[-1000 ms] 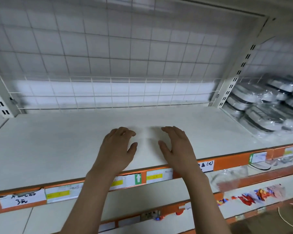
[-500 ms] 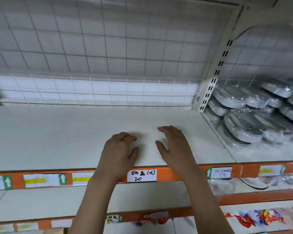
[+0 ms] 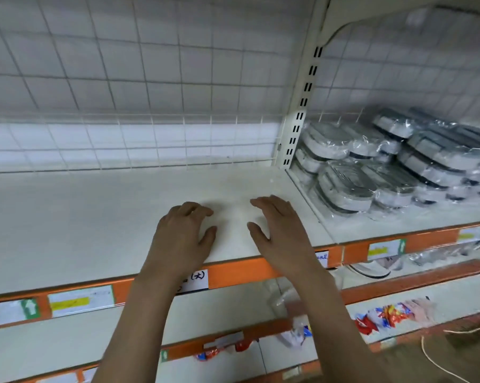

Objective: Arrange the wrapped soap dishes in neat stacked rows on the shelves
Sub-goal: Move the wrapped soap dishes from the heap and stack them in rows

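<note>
- Your left hand (image 3: 182, 239) is over the front of the white shelf (image 3: 81, 217), palm down, fingers loosely curled and nothing in it.
- Your right hand (image 3: 281, 233) sits just beside it, apart from it, fingers nearly straight and spread, thumb out toward the left hand, also holding nothing.
- Whether either palm actually touches the shelf, you can't tell from here.
- The wrapped soap dishes (image 3: 385, 167) are off to your right, past the slotted upright post (image 3: 299, 114), piled in leaning, overlapping stacks on the neighbouring shelf bay, well apart from both hands.
- An orange price strip (image 3: 247, 272) runs along the shelf edge under your wrists, with a handwritten white label (image 3: 196, 281) partly behind your left forearm.
- Wire grid backing (image 3: 150, 78) stands behind the shelf.
- Lower shelves show colourful wrapped packets (image 3: 393, 316), blurred.
</note>
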The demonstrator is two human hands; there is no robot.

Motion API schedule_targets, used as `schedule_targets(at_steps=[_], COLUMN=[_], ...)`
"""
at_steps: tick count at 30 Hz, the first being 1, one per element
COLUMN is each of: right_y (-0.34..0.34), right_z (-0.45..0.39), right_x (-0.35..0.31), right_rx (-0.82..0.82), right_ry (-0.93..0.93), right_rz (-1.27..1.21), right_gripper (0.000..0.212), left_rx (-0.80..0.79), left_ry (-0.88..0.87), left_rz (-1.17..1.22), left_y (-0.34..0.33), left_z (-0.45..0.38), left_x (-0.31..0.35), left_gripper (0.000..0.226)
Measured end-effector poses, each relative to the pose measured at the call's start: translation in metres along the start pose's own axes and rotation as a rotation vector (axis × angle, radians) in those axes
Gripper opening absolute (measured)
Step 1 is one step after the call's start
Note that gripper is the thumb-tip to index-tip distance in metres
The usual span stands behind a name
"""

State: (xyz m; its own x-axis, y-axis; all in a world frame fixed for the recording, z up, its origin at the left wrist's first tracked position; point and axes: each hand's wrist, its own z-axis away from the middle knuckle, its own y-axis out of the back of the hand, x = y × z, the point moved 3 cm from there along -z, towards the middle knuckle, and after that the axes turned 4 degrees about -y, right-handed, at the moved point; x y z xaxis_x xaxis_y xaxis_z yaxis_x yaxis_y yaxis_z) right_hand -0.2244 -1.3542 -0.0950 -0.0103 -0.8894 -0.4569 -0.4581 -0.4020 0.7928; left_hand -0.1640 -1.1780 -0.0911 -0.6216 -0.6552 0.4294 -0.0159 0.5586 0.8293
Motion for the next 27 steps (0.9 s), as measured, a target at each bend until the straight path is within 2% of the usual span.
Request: schedule_targets(at_steps=[2,6,12,16,21,24,27], right_y=[0.009,0.04,0.101,0.133,0.163,0.17,0.171], right_z=[0.005,0.002,-0.031,-0.053,-0.082,-0.114,-0.145], right_x=[0.01,0.033,0.091,0.157,0.222,0.243,0.258], right_rx=[0.008,0.113,0.236,0.186,0.18,0.047,-0.067], right_ry=[-0.006,0.008,0.071,0.059,0.058,0.037,0.014], right_rz=[0.018,0.002,-0.006,0.071,0.112,0.118,0.115], right_gripper=[0.044,0.046,0.036,0.038,0.042,0.057,0.075], left_rx=[-0.018,-0.062,0.01,0.051,0.054,0.061,-0.004], left_ry=[-0.034,-0.086,-0.151,-0.17,-0.17,-0.155,-0.113], left_rz=[0.014,0.016,-0.002,-0.004,-0.011,-0.072,-0.146], left_y=[-0.009,-0.027,-0.051,-0.076,-0.102,-0.106,-0.111], left_z=[-0.008,-0.03,-0.082,-0.122,-0.167,-0.193,-0.222], left_x=[0.016,0.046,0.106,0.155,0.205,0.22,0.23], left_gripper=[0.045,0.038,0.047,0.036,0.039,0.041,0.047])
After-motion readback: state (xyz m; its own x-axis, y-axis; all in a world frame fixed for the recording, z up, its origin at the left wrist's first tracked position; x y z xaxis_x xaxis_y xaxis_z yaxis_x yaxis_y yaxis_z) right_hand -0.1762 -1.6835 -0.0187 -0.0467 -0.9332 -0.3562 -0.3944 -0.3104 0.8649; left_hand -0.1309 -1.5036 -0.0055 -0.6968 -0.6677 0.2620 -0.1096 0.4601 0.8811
